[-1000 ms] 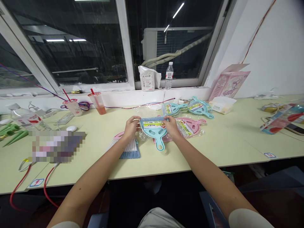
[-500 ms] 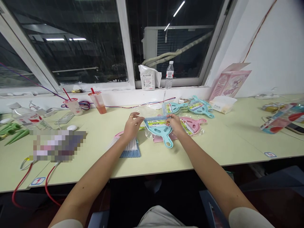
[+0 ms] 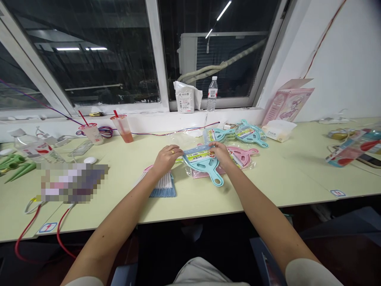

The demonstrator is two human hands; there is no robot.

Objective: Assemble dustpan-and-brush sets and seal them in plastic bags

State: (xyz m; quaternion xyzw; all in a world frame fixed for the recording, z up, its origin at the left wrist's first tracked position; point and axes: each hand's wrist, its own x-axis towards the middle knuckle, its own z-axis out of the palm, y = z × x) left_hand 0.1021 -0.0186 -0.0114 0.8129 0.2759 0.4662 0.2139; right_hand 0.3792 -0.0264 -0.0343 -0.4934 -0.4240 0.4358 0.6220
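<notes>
A turquoise mini dustpan and brush set (image 3: 205, 165) in clear plastic wrap is held between my two hands, its looped handle pointing toward me and to the right. My left hand (image 3: 167, 159), with a ring on one finger, pinches the set's upper left corner. At the upper right edge, my right hand (image 3: 220, 153) grips it with thumb and fingers. Under my left forearm lies a small brush (image 3: 163, 190) with white and blue bristles, partly hidden. A pink dustpan set (image 3: 242, 156) rests just right of my right hand, and another pink piece shows beneath the held set.
Behind lie wrapped turquoise sets (image 3: 251, 134). A paper box (image 3: 278, 131) and a pink carton (image 3: 288, 104) stand at the back right. Two drink cups (image 3: 122, 129) with red straws and a large bottle (image 3: 35, 147) are on the left. A water bottle (image 3: 212, 95) stands on the sill.
The turquoise set has tilted, its handle swinging slightly to the right. My left hand has turned and shifted a little right, its fingers closing on the corner.
</notes>
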